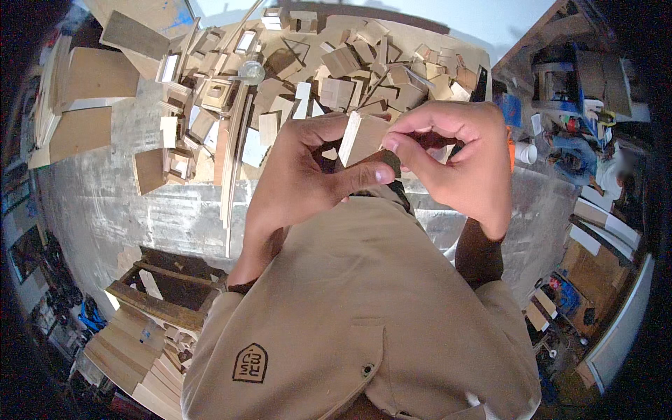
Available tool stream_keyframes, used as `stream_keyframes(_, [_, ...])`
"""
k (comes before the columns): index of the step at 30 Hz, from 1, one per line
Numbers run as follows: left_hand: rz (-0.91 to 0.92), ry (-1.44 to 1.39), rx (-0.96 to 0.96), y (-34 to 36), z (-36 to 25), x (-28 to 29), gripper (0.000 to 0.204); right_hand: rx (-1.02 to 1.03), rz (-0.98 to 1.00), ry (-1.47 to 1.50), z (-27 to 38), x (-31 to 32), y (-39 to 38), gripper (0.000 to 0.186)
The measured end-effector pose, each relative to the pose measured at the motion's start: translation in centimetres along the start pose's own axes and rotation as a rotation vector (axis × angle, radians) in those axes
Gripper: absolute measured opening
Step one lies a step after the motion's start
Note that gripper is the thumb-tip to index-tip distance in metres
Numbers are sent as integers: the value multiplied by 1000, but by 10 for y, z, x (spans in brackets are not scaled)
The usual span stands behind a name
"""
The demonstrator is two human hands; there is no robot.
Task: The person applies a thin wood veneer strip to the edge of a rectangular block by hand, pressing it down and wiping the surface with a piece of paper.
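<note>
Close in front of my body, my left hand (304,164) grips a small pale wooden block (365,140) between its thumb and fingers. The block is tilted, and its left side shows rough, whitish edges. My right hand (465,154) is closed in a pinch at the block's right edge, thumb against forefinger. Whatever those fingertips may hold is too small to make out. A dark piece (392,164) shows just below the block, between both hands; its kind is unclear.
Beyond my hands, a wooden board carries many loose wood offcuts (339,61) and small box-like wooden pieces (218,91). Long thin strips (229,161) lie at the left. Larger panels (98,73) stand far left. A wooden crate (168,287) is at lower left. A person (584,157) is at the right.
</note>
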State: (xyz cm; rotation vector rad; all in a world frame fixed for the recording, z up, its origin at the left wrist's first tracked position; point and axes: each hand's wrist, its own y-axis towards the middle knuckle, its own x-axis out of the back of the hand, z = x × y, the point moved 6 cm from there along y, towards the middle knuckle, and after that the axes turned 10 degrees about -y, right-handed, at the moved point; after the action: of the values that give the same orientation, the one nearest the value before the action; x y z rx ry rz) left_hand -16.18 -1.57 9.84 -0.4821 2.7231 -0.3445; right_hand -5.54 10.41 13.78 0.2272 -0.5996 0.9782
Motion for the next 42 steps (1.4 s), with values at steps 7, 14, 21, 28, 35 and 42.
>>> stream_keyframes(7, [78, -56, -32, -2, -5, -3, 37, 187, -131, -82, 19, 8, -5, 7])
stream_keyframes(14, [95, -107, -41, -4, -7, -7, 40, 314, -195, -72, 28, 11, -10, 12])
stream_keyframes(21, [120, -141, -55, -4, -7, -7, 40, 404, -186, -144, 31, 12, -16, 19])
stream_keyframes(28, [138, -101, -77, -5, -4, -8, 41, 425, -236, -186, 30, 11, -19, 22])
stream_keyframes(35, [108, -114, -82, -6, -4, -13, 39, 433, -238, -226, 31, 14, -22, 23])
stream_keyframes(42, [84, -181, -75, -3, 1, -10, 41, 369, -242, -151, 30, 14, -24, 23])
